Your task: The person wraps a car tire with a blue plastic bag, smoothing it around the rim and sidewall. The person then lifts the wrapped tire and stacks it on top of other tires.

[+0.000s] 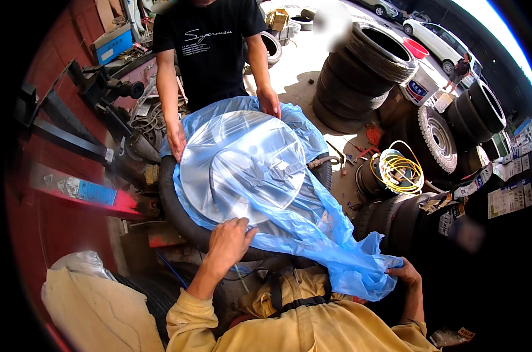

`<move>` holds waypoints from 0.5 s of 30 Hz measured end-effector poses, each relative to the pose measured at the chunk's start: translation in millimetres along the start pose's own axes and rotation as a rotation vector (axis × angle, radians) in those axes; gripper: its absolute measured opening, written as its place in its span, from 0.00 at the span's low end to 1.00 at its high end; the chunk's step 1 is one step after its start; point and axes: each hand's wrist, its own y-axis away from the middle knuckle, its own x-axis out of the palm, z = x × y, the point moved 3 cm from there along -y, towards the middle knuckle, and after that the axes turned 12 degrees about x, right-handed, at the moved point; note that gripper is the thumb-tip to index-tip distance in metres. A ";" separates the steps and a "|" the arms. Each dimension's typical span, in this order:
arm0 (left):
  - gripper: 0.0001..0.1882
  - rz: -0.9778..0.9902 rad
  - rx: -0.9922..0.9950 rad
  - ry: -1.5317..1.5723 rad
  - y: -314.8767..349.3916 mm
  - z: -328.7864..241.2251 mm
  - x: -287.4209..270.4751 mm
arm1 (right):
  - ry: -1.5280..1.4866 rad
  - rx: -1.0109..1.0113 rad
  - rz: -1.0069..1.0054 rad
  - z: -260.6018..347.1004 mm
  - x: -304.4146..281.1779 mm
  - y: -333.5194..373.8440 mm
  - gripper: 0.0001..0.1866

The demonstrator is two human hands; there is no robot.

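Note:
A large round silver metal disc (197, 170) shows through a thin blue plastic bag (322, 249). It lies on top of a black tyre (173, 202) in front of me. My left hand (231, 239) is at the disc's near edge, fingers bent over the plastic and thumb apart. Off to the right, my right hand (405, 271) grips the gathered end of the bag, pulled out toward me. Across from me a person in a black T-shirt has one hand (176, 139) at the disc's left edge and the other (268, 101) at its far right edge.
Left of the tyre stands a machine with dark metal arms (66, 132) and a red beam (90, 190). Stacked tyres (351, 88) rise at the far right. Nearer are a drum with coiled yellow hose (398, 170) and more tyres (389, 217). Tools litter the floor (348, 155).

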 end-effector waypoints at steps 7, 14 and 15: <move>0.55 0.132 0.801 0.860 -19.4 -137.2 80.9 | 0.625 -0.407 -0.045 149.9 171.4 35.2 0.12; 0.14 -0.430 0.001 1.151 35.8 -13.7 82.7 | 0.172 -0.397 0.162 234.8 104.4 -146.1 0.25; 0.14 -0.671 -0.114 1.207 56.6 7.8 78.8 | 0.298 -0.441 -0.041 249.1 91.7 -192.9 0.27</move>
